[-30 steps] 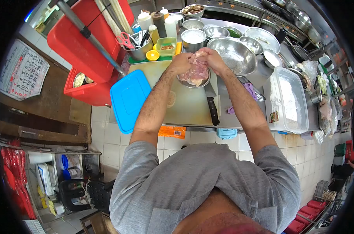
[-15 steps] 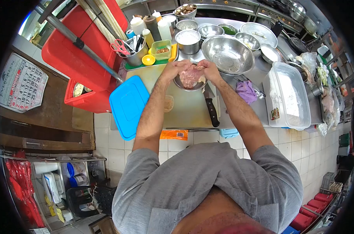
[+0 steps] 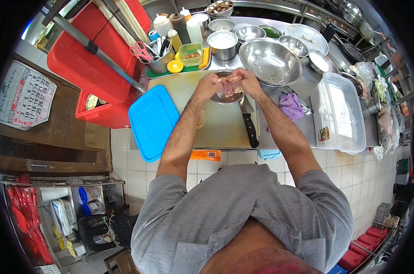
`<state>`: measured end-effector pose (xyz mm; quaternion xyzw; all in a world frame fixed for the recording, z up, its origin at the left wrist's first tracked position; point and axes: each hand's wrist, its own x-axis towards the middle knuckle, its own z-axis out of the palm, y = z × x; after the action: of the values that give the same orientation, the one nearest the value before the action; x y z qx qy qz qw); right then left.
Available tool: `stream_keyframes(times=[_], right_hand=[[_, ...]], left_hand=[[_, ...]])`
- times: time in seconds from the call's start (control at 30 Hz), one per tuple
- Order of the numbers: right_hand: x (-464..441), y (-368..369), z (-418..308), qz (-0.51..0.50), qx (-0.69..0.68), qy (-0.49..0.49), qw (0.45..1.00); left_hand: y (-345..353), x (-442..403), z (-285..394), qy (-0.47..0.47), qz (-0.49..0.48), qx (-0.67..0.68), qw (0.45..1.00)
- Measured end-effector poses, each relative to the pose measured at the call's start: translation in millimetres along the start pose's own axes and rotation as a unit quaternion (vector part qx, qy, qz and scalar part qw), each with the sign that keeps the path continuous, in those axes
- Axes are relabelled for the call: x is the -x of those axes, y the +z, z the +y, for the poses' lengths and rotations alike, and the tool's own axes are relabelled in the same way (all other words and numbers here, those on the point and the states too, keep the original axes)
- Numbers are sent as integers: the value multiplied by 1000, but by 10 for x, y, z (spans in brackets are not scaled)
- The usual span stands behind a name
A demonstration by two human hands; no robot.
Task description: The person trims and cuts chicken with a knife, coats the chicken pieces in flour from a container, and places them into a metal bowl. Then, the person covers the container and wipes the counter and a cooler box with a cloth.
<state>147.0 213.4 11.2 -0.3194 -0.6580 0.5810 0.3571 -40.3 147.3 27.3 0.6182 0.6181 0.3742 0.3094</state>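
A piece of raw meat [image 3: 228,87], pink with paler skin or fat, hangs between my two hands over a small metal bowl [image 3: 225,100]. My left hand [image 3: 208,86] pinches its left edge. Fingers of my right hand [image 3: 248,82] are closed on its right edge. Beneath the bowl lies a pale cutting board [image 3: 220,128]. A knife with a black handle [image 3: 250,130] rests along the board's right side, below my right hand. Near my left forearm, a small pale round patch [image 3: 201,119] sits on the board, partly hidden.
Left of the board are a blue lid [image 3: 153,123] and a red cooler [image 3: 95,64]. Behind it stand a green container [image 3: 190,54], squeeze bottles and a large perforated colander [image 3: 270,61]. A purple cloth [image 3: 290,107] and a clear tub of white powder [image 3: 339,112] are at right.
The meat was spread wider and flatter; now it is bunched narrower between my hands. My hands have tilted inward slightly, and the camera view has shifted a little.
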Motion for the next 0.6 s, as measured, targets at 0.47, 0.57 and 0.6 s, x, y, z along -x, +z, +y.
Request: stream_keyframes(times=[0.47,0.57,0.6], right_hand=[[128,-141,-261,40,-94,-5,995],[96,-139,-74,39,-106,-17,993],[69,-125,-8,39,-107,-18,993]], left_hand=[[-189,1,-129,-91,96,242,961],[-376,-9,-332,-104,116,318,935],[-433,18,-270,-105,135,328,929]])
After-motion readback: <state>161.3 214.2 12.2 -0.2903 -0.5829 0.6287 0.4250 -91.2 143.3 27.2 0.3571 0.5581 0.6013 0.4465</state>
